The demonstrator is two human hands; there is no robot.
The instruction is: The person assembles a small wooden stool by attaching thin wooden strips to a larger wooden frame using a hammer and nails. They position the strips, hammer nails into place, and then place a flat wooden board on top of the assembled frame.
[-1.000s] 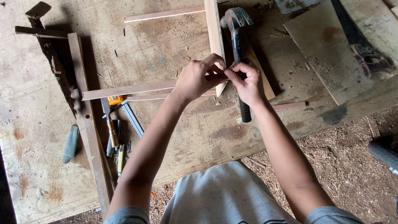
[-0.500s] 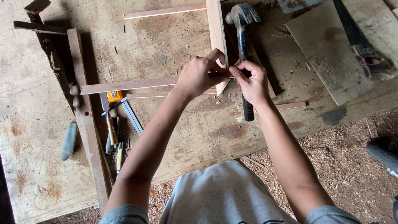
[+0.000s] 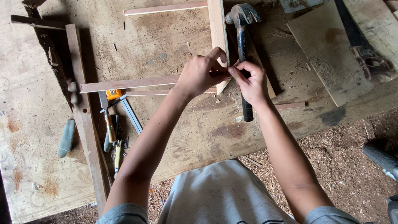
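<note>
My left hand (image 3: 201,74) and my right hand (image 3: 251,83) meet fingertip to fingertip over the joint where a thin horizontal wooden strip (image 3: 128,84) meets an upright pale wooden slat (image 3: 216,25). Both hands pinch at something small between the fingertips; it is too small to tell what. A claw hammer (image 3: 242,45) with a black handle lies on the worn plywood bench (image 3: 166,37) just under and beside my right hand, its head pointing away from me. Another thin strip (image 3: 166,8) runs across the top, joining the slat.
At the left, a long dark wooden batten (image 3: 85,120) runs down the bench. Beside it lie several hand tools: chisels (image 3: 110,128), a metal square (image 3: 130,114) and a grey sharpening stone (image 3: 66,138). A loose plywood offcut (image 3: 331,49) sits at the right. Sawdust covers the floor (image 3: 344,166).
Both hands have stayed at the joint, with small finger shifts only. The view has drifted slightly, so the bench sits a little lower and to the right in the frame.
</note>
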